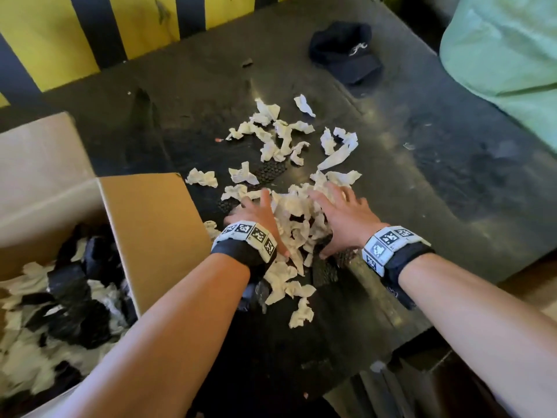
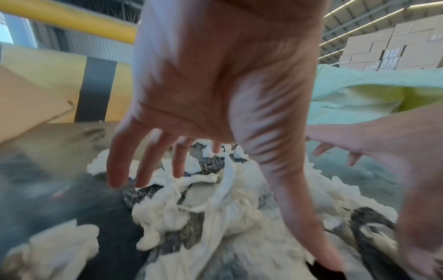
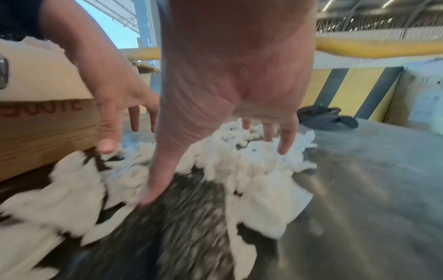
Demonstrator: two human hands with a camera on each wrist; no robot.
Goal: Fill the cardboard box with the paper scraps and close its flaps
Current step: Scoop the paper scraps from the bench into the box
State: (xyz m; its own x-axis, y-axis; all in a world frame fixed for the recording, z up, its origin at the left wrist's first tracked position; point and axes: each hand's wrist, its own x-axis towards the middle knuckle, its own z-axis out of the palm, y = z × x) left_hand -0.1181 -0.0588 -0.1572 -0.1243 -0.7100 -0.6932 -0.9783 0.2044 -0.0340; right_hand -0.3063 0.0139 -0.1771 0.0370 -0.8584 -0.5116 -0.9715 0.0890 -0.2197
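Note:
An open cardboard box (image 1: 144, 218) stands at the left, partly filled with white and black scraps. White crumpled paper scraps (image 1: 297, 212) lie heaped on the dark table. My left hand (image 1: 256, 211) and right hand (image 1: 340, 212) reach down on either side of the heap, fingers spread and straight. In the left wrist view the left hand (image 2: 191, 117) hovers palm-down over the scraps (image 2: 196, 204), with the right hand (image 2: 383, 151) opposite. In the right wrist view the right hand (image 3: 227, 94) has its thumb touching the scraps (image 3: 251, 170). Neither hand grips anything.
More scraps (image 1: 277, 137) lie scattered farther back on the table (image 1: 452, 182). A black cap (image 1: 346, 52) rests at the far side. A pale green sack (image 1: 506, 55) fills the right corner. A yellow-and-black barrier (image 1: 90, 31) runs behind. Black mesh pieces (image 1: 325, 267) lie among the paper.

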